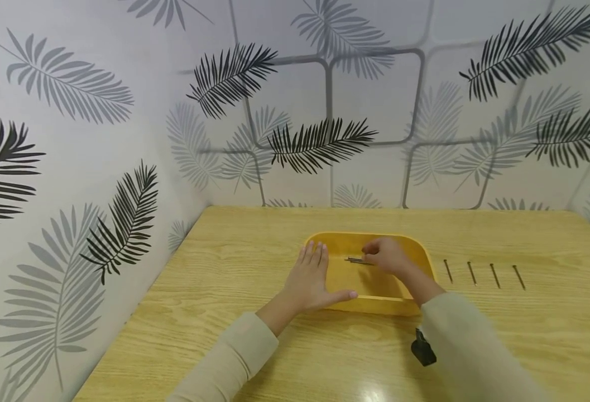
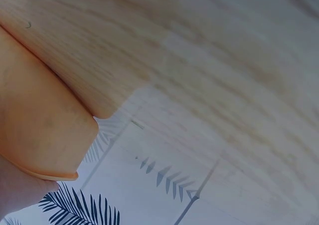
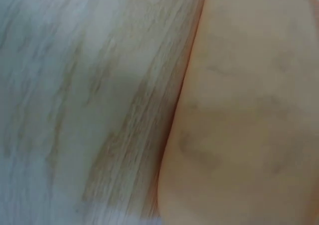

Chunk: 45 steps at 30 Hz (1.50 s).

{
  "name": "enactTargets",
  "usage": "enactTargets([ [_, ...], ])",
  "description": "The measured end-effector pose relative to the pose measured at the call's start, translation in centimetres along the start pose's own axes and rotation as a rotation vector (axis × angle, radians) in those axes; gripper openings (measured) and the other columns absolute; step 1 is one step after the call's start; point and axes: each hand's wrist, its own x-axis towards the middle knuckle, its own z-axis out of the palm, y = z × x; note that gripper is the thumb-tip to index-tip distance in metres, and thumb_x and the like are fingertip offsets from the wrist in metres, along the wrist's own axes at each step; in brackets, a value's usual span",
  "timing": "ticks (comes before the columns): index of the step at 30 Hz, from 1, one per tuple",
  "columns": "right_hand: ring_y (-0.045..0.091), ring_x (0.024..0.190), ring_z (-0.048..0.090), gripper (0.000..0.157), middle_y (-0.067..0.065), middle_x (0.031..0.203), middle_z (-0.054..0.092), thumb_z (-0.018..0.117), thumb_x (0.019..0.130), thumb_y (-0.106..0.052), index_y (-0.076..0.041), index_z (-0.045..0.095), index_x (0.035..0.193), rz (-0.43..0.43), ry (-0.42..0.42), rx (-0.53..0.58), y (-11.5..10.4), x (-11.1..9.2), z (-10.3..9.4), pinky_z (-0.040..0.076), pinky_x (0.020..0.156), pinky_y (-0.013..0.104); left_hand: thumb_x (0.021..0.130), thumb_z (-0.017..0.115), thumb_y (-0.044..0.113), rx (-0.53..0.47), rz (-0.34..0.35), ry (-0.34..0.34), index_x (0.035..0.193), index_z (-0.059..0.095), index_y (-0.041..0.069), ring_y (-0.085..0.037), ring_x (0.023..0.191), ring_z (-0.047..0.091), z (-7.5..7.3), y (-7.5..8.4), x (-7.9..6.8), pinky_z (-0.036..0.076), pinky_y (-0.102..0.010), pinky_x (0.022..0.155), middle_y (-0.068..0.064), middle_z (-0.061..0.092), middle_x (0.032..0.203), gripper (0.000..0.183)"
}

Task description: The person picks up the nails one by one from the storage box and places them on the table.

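A yellow plastic tray (image 1: 365,304) rests on the wooden table. My left hand (image 1: 308,282) lies over its left rim with straight fingers, the thumb stretched along the near side. In the left wrist view, part of that hand (image 2: 20,192) touches the rim of the tray (image 2: 47,105). My right hand (image 1: 387,257) is inside the tray with bent fingers, fingertips right at a few thin metal screws or nails (image 1: 355,261). Whether they pinch one I cannot tell. Only the tray's outer wall (image 3: 244,110) and tabletop show in the right wrist view.
Several dark screws or nails (image 1: 494,276) lie in a spaced row on the table (image 1: 551,335), right of the tray. A small black object (image 1: 422,349) shows beside the right sleeve (image 1: 468,340). Leaf-patterned walls (image 1: 295,184) border the table at the back and left.
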Motion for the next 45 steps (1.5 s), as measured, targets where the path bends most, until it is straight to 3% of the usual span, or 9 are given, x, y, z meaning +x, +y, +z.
enactTargets([
  [13,0.042,0.107,0.056,0.034,0.030,0.114,0.060,0.058,0.085,-0.003,0.014,0.058,0.115,-0.043,-0.058,-0.089,0.7,1.3,0.9,0.048,0.090,0.048,0.080,0.042,0.074,-0.002,-0.004,0.008,0.147,0.013,-0.005,-0.031,0.145,0.004,-0.2,0.1,-0.1,0.004,-0.042,0.119,-0.020,0.014,0.154,0.107],
  [18,0.029,0.086,0.062,0.028,0.018,0.095,0.067,0.067,0.083,-0.017,0.004,0.067,0.102,-0.142,-0.026,-0.136,7.7,6.1,3.4,0.052,0.072,0.037,0.081,0.041,0.074,-0.005,0.001,0.008,0.147,0.013,-0.005,-0.031,0.145,0.004,-0.2,0.1,-0.1,0.004,-0.042,0.119,-0.020,0.014,0.154,0.106],
  [22,0.014,0.059,0.049,0.009,0.003,0.068,0.061,0.068,0.072,-0.013,-0.005,0.067,0.077,-0.227,0.077,-0.246,14.2,10.6,6.3,0.040,0.051,0.027,0.081,0.041,0.074,-0.003,0.002,0.012,0.147,0.013,-0.005,-0.031,0.145,0.004,-0.1,0.1,0.0,0.004,-0.042,0.119,-0.020,0.014,0.154,0.106],
  [25,0.014,0.058,0.051,0.010,0.000,0.067,0.063,0.065,0.064,-0.007,-0.010,0.069,0.072,-0.185,0.099,-0.300,15.6,11.6,7.1,0.043,0.052,0.027,0.081,0.041,0.074,-0.003,0.005,0.018,0.147,0.014,-0.005,-0.032,0.145,0.005,-0.1,0.1,0.0,0.005,-0.042,0.119,-0.020,0.014,0.154,0.106],
  [32,0.014,0.057,0.052,0.008,-0.003,0.063,0.063,0.075,0.064,-0.015,-0.016,0.068,0.064,-0.124,0.057,-0.316,14.8,10.5,6.9,0.044,0.050,0.026,0.081,0.042,0.073,-0.009,0.009,0.006,0.146,0.013,-0.005,-0.033,0.144,0.005,0.0,0.1,-0.1,0.005,-0.043,0.119,-0.020,0.014,0.154,0.106],
  [36,0.015,0.060,0.054,0.005,0.000,0.066,0.064,0.074,0.069,-0.016,-0.013,0.070,0.069,-0.100,-0.005,-0.330,9.7,6.8,5.1,0.047,0.055,0.027,0.081,0.041,0.073,-0.002,0.004,-0.002,0.147,0.012,-0.005,-0.032,0.144,0.003,0.1,0.1,-0.1,0.005,-0.042,0.119,-0.020,0.013,0.154,0.106],
  [39,0.013,0.058,0.054,0.009,0.001,0.068,0.065,0.073,0.074,-0.018,-0.010,0.071,0.072,-0.112,-0.039,-0.330,9.7,6.7,5.1,0.047,0.052,0.026,0.081,0.040,0.074,0.009,0.003,0.001,0.147,0.012,-0.005,-0.032,0.144,0.004,0.2,0.0,-0.1,0.006,-0.042,0.119,-0.020,0.013,0.154,0.106],
  [42,0.015,0.057,0.055,0.013,0.004,0.069,0.067,0.074,0.074,-0.020,-0.008,0.073,0.072,-0.039,-0.104,-0.312,11.3,8.4,5.6,0.046,0.050,0.028,0.081,0.040,0.074,0.012,0.002,-0.002,0.147,0.012,-0.004,-0.032,0.145,0.003,0.2,0.0,0.0,0.005,-0.042,0.119,-0.020,0.013,0.154,0.106],
  [45,0.016,0.057,0.054,0.015,0.007,0.068,0.067,0.072,0.075,-0.017,-0.003,0.073,0.071,0.025,-0.143,-0.276,6.6,5.4,3.7,0.045,0.051,0.027,0.081,0.040,0.074,0.009,0.005,-0.003,0.147,0.013,-0.004,-0.032,0.145,0.003,0.1,-0.1,0.0,0.005,-0.042,0.119,-0.020,0.013,0.154,0.106],
])
